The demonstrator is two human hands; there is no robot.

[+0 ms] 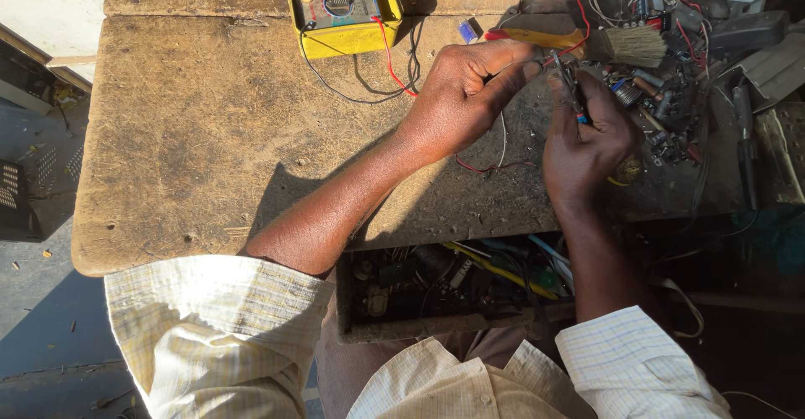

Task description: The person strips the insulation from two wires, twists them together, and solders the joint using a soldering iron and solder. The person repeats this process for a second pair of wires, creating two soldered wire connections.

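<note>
Gripping one small part [577, 92], two hands [459, 92] [585, 146]

A yellow meter [340, 8] sits at the far edge of the worn wooden table [201, 125], its red wire [391, 62] trailing down. Over right, a brush [625, 46] lies beside a heap of small parts [671, 104]. Below, an open drawer [444, 285] full of tools.

One head-worn camera looks steeply down — close over the worn wooden workbench [210, 134] and forearms.
</note>
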